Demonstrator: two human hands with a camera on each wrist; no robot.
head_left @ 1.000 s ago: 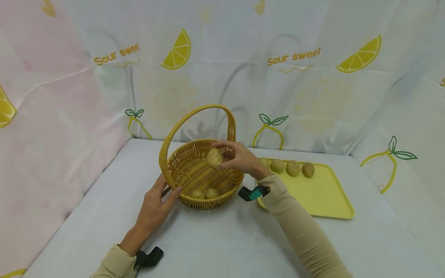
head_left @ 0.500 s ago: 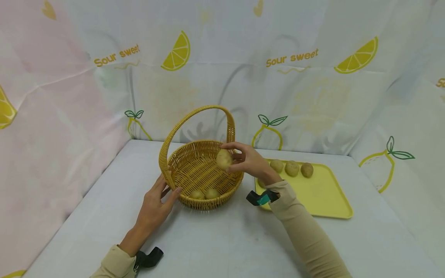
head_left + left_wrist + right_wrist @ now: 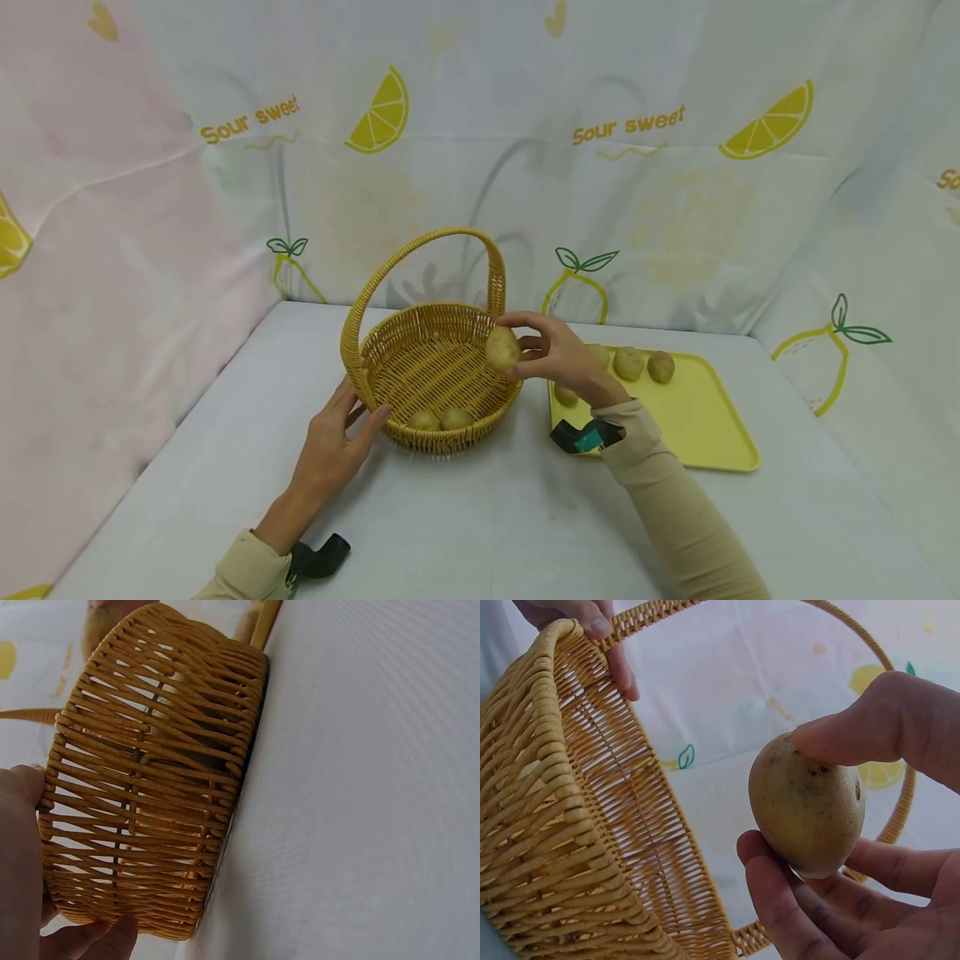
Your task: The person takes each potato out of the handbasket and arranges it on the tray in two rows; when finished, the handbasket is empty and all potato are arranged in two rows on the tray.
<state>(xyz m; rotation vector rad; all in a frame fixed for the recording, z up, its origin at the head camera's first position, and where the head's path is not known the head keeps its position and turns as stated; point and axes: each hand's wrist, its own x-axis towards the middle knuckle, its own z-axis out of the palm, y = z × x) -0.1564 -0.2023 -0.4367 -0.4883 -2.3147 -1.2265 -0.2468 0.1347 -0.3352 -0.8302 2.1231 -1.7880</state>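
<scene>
I have the potato [image 3: 802, 810] large in the right wrist view: a smooth, plump oval, yellowish tan, with a cluster of dark specks just below the thumb and a small dark pit on one side. It is held clear of the table [image 3: 450, 533], by the right rim of the basket [image 3: 435, 367]; from my feeds I can't tell whether it is over the opening or just outside. The right hand [image 3: 564, 360] pinches it, thumb on one side and fingertips on the other. The left hand [image 3: 330, 446] grips the basket's left rim beside the foot of the handle, thumb and fingers on either side of the weave.

The basket is round and shallow, golden brown, woven from slender, glossy strands that cross in an open lattice, so I see light through its wall. Its handle [image 3: 496, 287] rises in a tall arch, tightly wrapped. Two more potatoes [image 3: 456, 418], round and pale, lie inside against the near wall.

To the right I see a flat yellow tray [image 3: 690, 425] with rounded corners and a low raised lip, bearing other potatoes [image 3: 628, 364], some partly hidden by the right hand. Behind hangs a creased cloth [image 3: 465, 83] printed with lemons.
</scene>
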